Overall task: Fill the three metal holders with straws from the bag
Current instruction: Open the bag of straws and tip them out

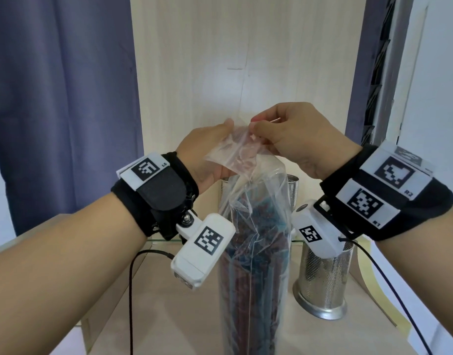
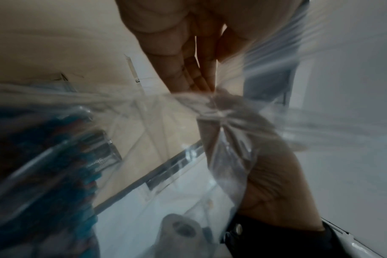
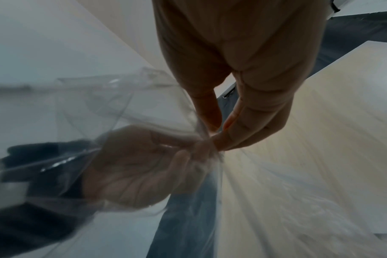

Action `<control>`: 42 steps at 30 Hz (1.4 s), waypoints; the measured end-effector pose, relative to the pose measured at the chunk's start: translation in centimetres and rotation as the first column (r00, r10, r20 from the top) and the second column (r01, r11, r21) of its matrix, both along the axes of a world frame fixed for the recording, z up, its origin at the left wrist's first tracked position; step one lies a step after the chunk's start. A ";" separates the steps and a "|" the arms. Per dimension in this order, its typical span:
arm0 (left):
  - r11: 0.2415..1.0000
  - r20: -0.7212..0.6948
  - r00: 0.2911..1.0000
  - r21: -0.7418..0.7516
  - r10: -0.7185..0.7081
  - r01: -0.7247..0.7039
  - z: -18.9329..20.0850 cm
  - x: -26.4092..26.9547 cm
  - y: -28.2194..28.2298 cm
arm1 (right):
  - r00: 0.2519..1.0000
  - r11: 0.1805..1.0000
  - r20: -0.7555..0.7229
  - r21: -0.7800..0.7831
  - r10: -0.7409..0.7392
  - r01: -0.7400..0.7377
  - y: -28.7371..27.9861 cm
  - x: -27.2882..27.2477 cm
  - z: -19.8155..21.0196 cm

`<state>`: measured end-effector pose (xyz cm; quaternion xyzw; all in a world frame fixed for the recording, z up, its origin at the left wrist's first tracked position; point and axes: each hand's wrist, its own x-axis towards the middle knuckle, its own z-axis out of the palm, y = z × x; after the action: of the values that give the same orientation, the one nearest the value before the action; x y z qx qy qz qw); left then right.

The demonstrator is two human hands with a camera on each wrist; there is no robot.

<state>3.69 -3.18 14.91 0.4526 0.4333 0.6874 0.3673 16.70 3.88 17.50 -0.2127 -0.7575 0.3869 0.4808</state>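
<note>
A clear plastic bag (image 1: 258, 206) stands upright on the wooden shelf, packed with blue and dark red straws (image 1: 248, 272). My left hand (image 1: 225, 139) grips the bag's gathered top from the left. My right hand (image 1: 253, 128) pinches the same top between thumb and forefinger. In the left wrist view my left hand (image 2: 210, 89) meets the crumpled film of the bag (image 2: 227, 157), with the straws (image 2: 44, 157) blurred at lower left. In the right wrist view my right hand (image 3: 216, 137) pinches the bag (image 3: 99, 108). A perforated metal holder (image 1: 322, 283) stands right of the bag. Two more holders (image 1: 293, 185) (image 1: 224, 190) peek out behind it.
A glass shelf edge (image 1: 161, 243) runs across behind the bag. The cabinet's pale wooden back panel (image 1: 246, 60) rises behind it, and a blue curtain (image 1: 61, 98) hangs at the left. Black cables (image 1: 130, 290) trail from both wrists over the shelf.
</note>
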 end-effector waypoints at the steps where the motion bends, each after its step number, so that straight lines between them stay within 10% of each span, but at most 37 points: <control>1: 1.000 0.043 0.999 0.002 -0.027 0.027 0.0 0.1 -0.1 | 1.000 1.000 -0.003 -0.003 -0.001 0.001 0.0 0.0 -0.1; 23: 0.987 -0.211 0.966 0.101 0.147 -0.128 -0.4 0.2 -0.7 | 0.998 0.990 0.023 0.130 -0.055 0.051 -0.2 0.1 -0.8; 42: 0.879 -0.705 0.525 0.375 0.477 -0.295 -1.6 1.1 -0.5 | 0.993 0.980 0.014 0.160 -0.119 0.115 1.0 0.2 -2.0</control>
<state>4.74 -3.66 13.35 0.6325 0.5633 0.5270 -0.0701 16.85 4.93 15.49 -0.2223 -0.7777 0.2940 0.5092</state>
